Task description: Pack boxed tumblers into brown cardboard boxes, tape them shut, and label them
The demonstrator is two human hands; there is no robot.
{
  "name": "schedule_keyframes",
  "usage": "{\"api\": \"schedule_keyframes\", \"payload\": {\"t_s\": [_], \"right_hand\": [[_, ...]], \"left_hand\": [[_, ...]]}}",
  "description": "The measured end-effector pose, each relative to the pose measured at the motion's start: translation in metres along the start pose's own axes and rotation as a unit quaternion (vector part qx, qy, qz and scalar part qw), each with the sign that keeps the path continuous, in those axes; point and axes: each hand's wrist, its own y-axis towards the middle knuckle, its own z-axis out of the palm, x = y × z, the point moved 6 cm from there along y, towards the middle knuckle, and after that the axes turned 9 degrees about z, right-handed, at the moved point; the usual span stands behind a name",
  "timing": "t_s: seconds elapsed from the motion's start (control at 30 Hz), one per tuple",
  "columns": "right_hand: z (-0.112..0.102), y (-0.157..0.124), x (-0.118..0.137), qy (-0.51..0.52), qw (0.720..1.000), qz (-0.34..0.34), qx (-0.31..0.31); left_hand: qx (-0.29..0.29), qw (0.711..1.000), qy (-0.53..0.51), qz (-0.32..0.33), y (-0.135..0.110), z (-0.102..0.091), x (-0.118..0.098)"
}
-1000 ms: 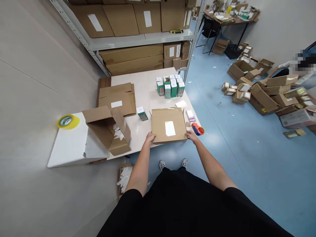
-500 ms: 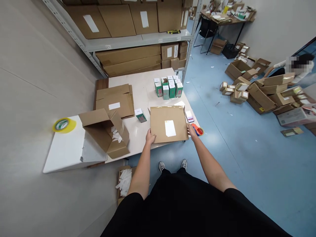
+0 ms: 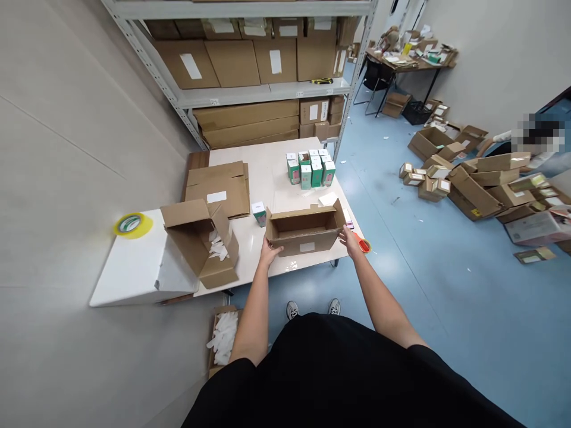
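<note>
**Box between left hand and right hand**

The hands are apart, one at each end of the box. The left is clamped on the near left corner, thumb on the front; the right has its fingers against the right end, though how firmly it grips cannot be told. The box opens upward, a white label on its front, at the near edge of the surface; whether it rests there or is lifted cannot be told.

Just beyond the right hand is an orange dispenser. A green carton stands just left of the box, and paper lies behind it. Farther back, a cluster of cartons stands near the right edge. To the left are flat cardboard and a second box, open, with white scraps inside; past it, yellow tape lies on a white stand.

Behind the surface rises a shelf of brown boxes. On the floor to the right, another person is beside a heap of boxes.
</note>
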Motion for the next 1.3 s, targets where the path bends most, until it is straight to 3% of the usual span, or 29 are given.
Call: {"api": "schedule_keyframes", "payload": {"t_s": [0.1,0.17,0.23,0.3,0.37,0.47,0.67,0.9,1.0,1.13,1.3], "right_hand": [[-0.008,0.000,0.016,0.000,0.997,-0.048,-0.064],[-0.018,-0.004,0.037,0.004,0.985,-0.111,-0.131],[-0.020,-0.007,0.060,0.007,0.972,-0.171,-0.159],[-0.009,-0.005,0.081,-0.021,0.972,-0.205,-0.116],[0.007,0.000,0.090,-0.088,0.974,-0.202,-0.050],[0.021,0.006,0.080,-0.205,0.964,-0.166,-0.021],[0.019,0.009,0.028,-0.311,0.945,-0.096,-0.028],[0.026,0.019,0.021,-0.391,0.916,-0.084,-0.007],[0.029,0.014,0.018,-0.401,0.909,-0.105,-0.044],[0.034,0.004,0.012,-0.371,0.912,-0.140,-0.100],[0.035,0.009,0.022,-0.394,0.902,-0.128,-0.124]], "left_hand": [[-0.040,0.998,0.042,0.018,-0.005,-0.020,-0.015],[-0.102,0.989,0.081,0.069,-0.005,-0.036,-0.039],[-0.142,0.973,0.120,0.134,-0.002,-0.043,-0.068],[-0.107,0.967,0.160,0.168,0.009,-0.037,-0.091],[-0.012,0.961,0.217,0.169,0.023,-0.024,-0.099],[0.094,0.939,0.298,0.146,0.037,-0.015,-0.082],[0.149,0.937,0.311,0.063,0.029,-0.022,-0.006],[0.172,0.938,0.283,0.100,0.021,-0.012,0.009],[0.153,0.951,0.240,0.118,0.012,-0.006,0.015],[0.073,0.969,0.205,0.114,-0.002,0.006,0.028],[0.014,0.968,0.229,0.099,0.003,0.011,0.031]]}}
